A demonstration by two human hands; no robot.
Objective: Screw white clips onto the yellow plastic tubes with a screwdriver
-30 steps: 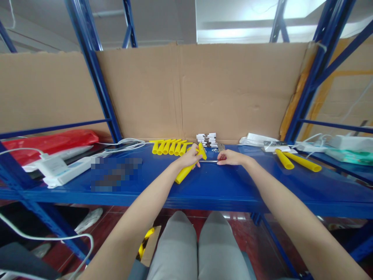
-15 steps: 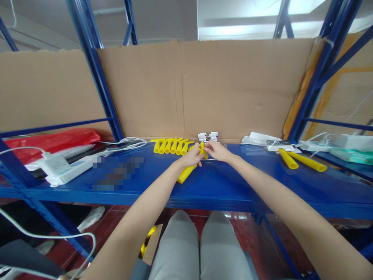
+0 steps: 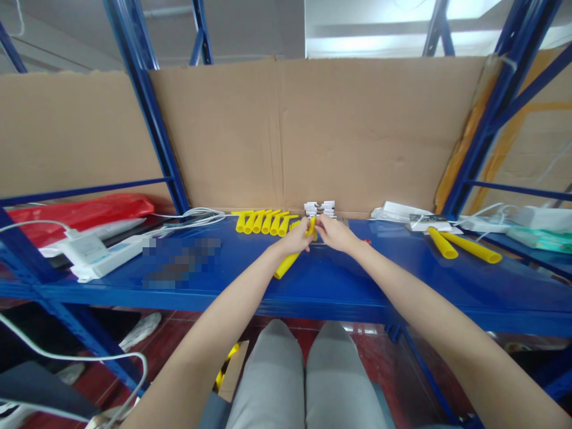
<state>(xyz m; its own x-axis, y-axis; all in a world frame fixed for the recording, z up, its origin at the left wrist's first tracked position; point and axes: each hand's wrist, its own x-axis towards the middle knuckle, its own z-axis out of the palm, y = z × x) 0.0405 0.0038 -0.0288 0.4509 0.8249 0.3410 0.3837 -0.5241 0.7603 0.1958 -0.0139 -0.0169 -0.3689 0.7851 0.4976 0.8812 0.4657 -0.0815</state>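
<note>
My left hand [image 3: 295, 239] is closed around a yellow plastic tube [image 3: 286, 266], whose wide end points down toward me. At the tube's upper end, the fingers of my right hand [image 3: 334, 232] pinch a small yellow part [image 3: 313, 228]. Both sets of fingertips nearly meet there, and they hide how the two parts join. Just left of my hands stands a row of several yellow tube pieces [image 3: 267, 224] with thin arms at their tops. Directly behind my fingers lie white plastic pieces [image 3: 319, 207]. A small red end of something [image 3: 367, 242] shows beside my right wrist.
Two long yellow tubes [image 3: 473, 248] lie at the right, by a white box [image 3: 429, 223]. A white power strip [image 3: 111, 257], cables [image 3: 201, 217] and a red bag [image 3: 84, 215] occupy the left. Cardboard [image 3: 348, 131] walls the back of the blue shelf [image 3: 357, 280].
My hands stay nearly in place. The small yellow part has turned slightly between my fingers, and my right hand has shifted a little. The red end beside my right wrist has come into view.
</note>
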